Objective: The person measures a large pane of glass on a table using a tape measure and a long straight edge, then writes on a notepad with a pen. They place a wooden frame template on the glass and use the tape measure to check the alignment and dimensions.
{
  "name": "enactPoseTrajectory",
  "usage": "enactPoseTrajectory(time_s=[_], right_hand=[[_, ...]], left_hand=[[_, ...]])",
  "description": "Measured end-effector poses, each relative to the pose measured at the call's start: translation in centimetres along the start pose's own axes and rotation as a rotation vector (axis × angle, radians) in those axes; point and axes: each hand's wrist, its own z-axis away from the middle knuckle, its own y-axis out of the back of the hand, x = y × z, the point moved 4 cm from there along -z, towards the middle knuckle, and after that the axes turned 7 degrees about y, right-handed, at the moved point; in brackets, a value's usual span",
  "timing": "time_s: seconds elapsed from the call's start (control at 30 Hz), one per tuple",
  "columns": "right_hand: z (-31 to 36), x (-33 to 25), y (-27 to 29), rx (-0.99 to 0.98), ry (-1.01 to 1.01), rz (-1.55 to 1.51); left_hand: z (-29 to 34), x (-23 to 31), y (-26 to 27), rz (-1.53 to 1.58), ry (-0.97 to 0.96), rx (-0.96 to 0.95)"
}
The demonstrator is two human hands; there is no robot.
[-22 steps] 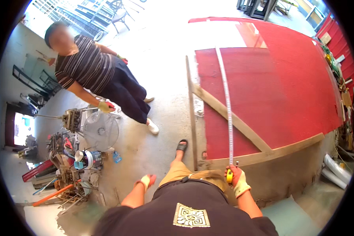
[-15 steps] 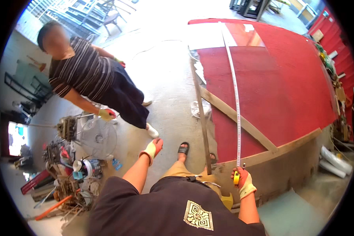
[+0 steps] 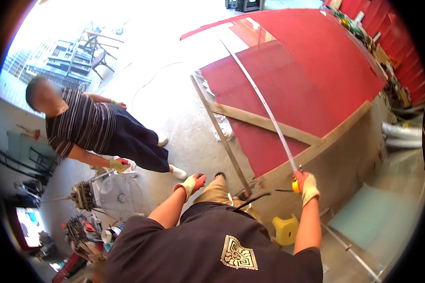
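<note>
My right hand (image 3: 308,186), in a red-and-cream work glove, is closed around a yellow tape measure (image 3: 295,186). Its white blade (image 3: 264,101) runs out across the glass sheet (image 3: 288,75) on the red-covered table to the far edge. A thin dark strip (image 3: 283,190) juts left beside that hand; its kind is unclear. My left hand (image 3: 192,184), gloved the same way, hangs in front of my waist with curled fingers, apart from the table. What it holds, if anything, is hidden.
A wooden bar (image 3: 222,134) and a diagonal board (image 3: 264,121) lie at the table's near left. At left stands a person in a striped shirt (image 3: 82,118), near a fan (image 3: 121,197). A yellow stool (image 3: 285,229) and a pale glass sheet (image 3: 368,216) are low on the right.
My view has turned to the right, so the table and tape appear tilted. My right hand still holds the tape measure, now higher in the picture. The stool shows more fully.
</note>
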Motion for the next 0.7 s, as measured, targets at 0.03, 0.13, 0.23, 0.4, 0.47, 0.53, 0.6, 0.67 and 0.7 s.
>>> enactPoseTrajectory(time_s=[0.03,0.13,0.23,0.4,0.47,0.53,0.6,0.67,0.7], right_hand=[[-0.3,0.2,0.9,0.072,0.045,0.113],[-0.3,0.4,3.1,0.113,0.060,0.158],[0.9,-0.1,5.1,0.055,-0.083,0.163],[2.8,-2.3,5.4,0.105,-0.274,0.195],[2.9,-2.4,4.7,0.144,-0.355,0.185],[2.7,-2.1,3.9,0.183,-0.409,0.199],[2.3,-2.0,3.3,0.256,-0.351,0.282],[2.0,-1.6,2.7,0.280,-0.353,0.328],[1.8,-1.4,2.5,0.296,-0.333,0.343]], left_hand=[[0.8,1.7,-0.7,-0.038,-0.039,0.006],[2.7,8.4,-1.6,-0.132,-0.156,-0.048],[4.0,13.9,-2.4,0.155,-0.102,-0.118],[2.4,22.6,-1.3,0.346,-0.079,-0.179],[0.3,25.1,-0.3,0.448,-0.080,-0.203],[-1.9,26.4,0.9,0.423,0.018,-0.211],[-3.9,26.9,1.6,0.412,0.047,-0.241],[-5.4,27.0,2.0,0.466,0.096,-0.238],[-6.0,27.1,1.9,0.448,0.073,-0.270]])
